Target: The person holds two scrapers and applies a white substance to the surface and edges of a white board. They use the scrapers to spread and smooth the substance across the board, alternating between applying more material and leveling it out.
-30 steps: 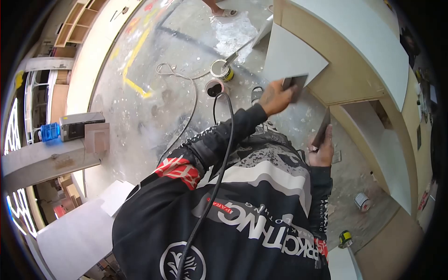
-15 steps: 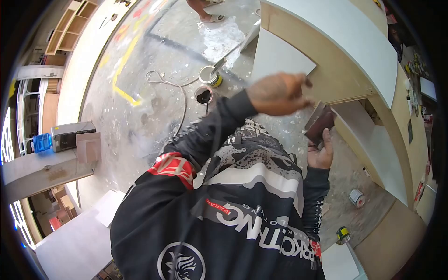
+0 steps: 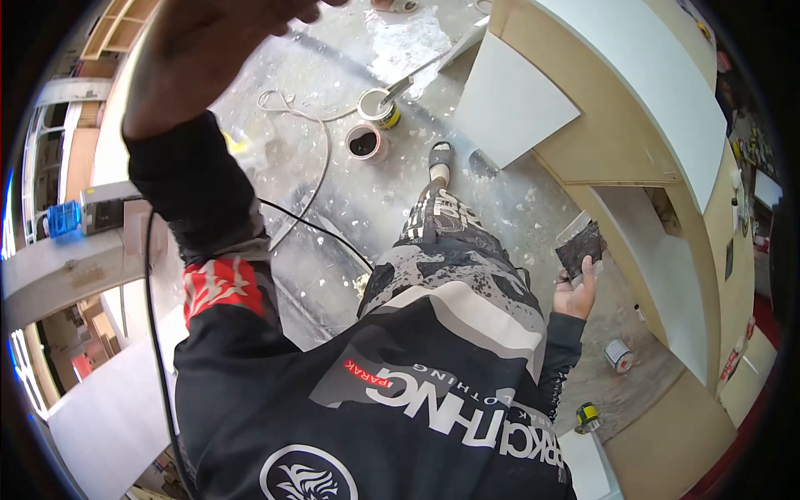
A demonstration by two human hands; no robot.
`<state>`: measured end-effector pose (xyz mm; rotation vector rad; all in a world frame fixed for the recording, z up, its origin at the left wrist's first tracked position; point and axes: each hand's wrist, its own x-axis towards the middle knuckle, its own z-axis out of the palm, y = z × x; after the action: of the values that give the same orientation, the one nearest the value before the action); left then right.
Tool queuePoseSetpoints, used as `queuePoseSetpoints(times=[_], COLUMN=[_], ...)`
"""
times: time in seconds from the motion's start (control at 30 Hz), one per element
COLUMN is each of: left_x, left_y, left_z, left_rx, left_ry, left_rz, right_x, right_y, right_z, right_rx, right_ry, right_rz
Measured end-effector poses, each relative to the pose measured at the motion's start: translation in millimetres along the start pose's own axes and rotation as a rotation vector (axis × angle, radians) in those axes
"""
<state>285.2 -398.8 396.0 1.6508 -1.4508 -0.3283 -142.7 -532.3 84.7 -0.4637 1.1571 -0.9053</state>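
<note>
My left hand (image 3: 221,50) is raised close to the camera at the upper left, blurred and partly cut off by the frame edge. Its visible fingers stretch to the right, with nothing showing in them. At the right, my right hand (image 3: 575,292) is palm up, thumb and fingers closed on a flat dark plate (image 3: 581,248). The plate looks rough and blackish, with a pale strip along its upper left edge; I cannot tell what kind of tool it is. Just beyond it rises a curved wooden cabinet frame (image 3: 600,162) with white panels.
On the floor ahead stand an open tin of dark stuff (image 3: 364,143) and another tin (image 3: 379,108) with a tool in it. A hose (image 3: 327,167) winds beside them. Two small cans, one white (image 3: 618,356) and one yellow-black (image 3: 587,417), are at the lower right. A black cord (image 3: 158,333) hangs at left.
My left hand has swung away from the plate, up and left toward the camera. The plate has tilted, showing a blackish face. A black cord now shows at the left.
</note>
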Motion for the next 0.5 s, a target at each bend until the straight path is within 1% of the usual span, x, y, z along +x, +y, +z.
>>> queuePoseSetpoints(times=[0.17, 0.27, 0.33, 0.37, 0.4, 0.43, 0.5], left_x=[-17.0, -24.5, -31.9, -29.9, -33.5, -31.8, -31.7], left_y=[15.1, 21.5, 26.8, 29.6, 33.3, 64.4, 94.3], left_z=[-35.4, -60.3, -81.3, -96.7, -107.6, -96.5, -117.4], left_rx=[0.297, 0.400, 0.370, 0.427, 0.514, 0.373, 0.129], left_ry=[0.155, 0.157, 0.173, 0.123, 0.167, 0.371, 0.548], left_rz=[-0.003, 0.040, -0.033, 0.010, 0.043, -0.201, -0.524], right_x=[4.1, 7.6, 11.2, 11.8, 11.5, 11.3, 7.2], right_y=[-2.4, -5.4, -5.9, -5.5, -4.9, -5.2, -3.7], right_z=[7.1, 17.9, 21.8, 24.0, 27.1, 30.2, 35.0], right_rx=[-0.082, -0.136, -0.163, -0.166, -0.173, -0.179, -0.198], right_ry=[-0.036, -0.079, -0.086, -0.093, -0.091, -0.088, -0.104], right_rz=[0.009, -0.038, -0.041, -0.040, -0.037, -0.037, -0.067])
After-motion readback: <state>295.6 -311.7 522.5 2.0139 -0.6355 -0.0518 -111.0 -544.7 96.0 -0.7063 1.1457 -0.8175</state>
